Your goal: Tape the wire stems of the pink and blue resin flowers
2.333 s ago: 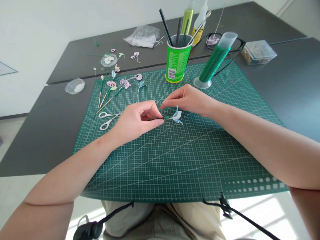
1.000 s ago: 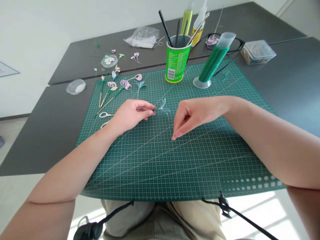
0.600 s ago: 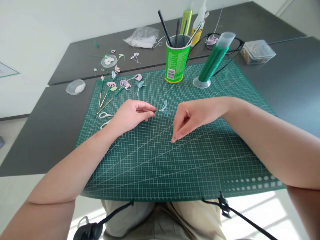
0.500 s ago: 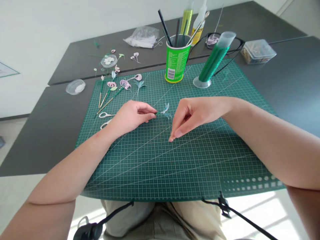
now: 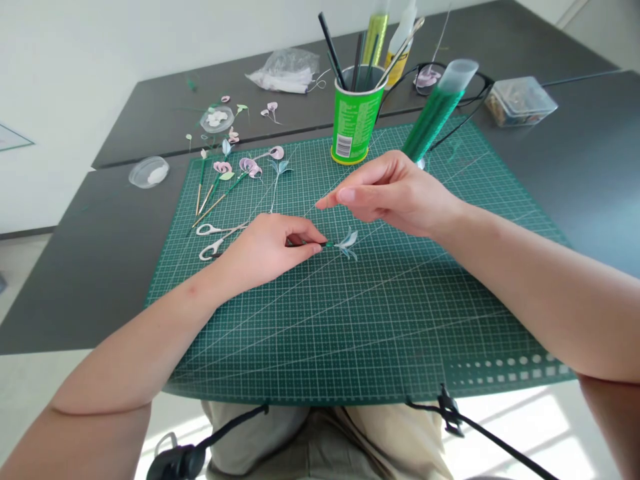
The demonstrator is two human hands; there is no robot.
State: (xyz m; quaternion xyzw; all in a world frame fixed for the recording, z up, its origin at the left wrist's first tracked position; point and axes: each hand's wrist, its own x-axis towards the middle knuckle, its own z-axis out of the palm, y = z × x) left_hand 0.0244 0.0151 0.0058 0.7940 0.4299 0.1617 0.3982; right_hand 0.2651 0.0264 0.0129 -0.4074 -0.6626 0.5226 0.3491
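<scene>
My left hand (image 5: 270, 247) pinches a thin dark stem between thumb and fingers. At its tip sits a pale blue artificial flower (image 5: 347, 244), pointing right, with a band of green wrapping just below the petals. My right hand (image 5: 393, 193) hovers above and to the right of the flower, thumb and index finger pressed together. Whatever they pinch is too fine to make out. White-handled scissors (image 5: 210, 249) lie beside my left hand, partly covered by it. Under both hands is a green cutting mat (image 5: 320, 333) with a white grid.
Finished flower stems (image 5: 220, 200) and a loose blue flower (image 5: 281, 167) lie at the mat's left. A green cup (image 5: 357, 123) of tools and a green thread spool (image 5: 433, 120) stand behind. Farther back are glasses (image 5: 483, 93), a clear box (image 5: 521, 101) and a glue bottle (image 5: 400, 50).
My right hand dipped toward me in front of the flower, then rose back up and away. My left hand has shifted slightly right and nearer, still gripping the stem.
</scene>
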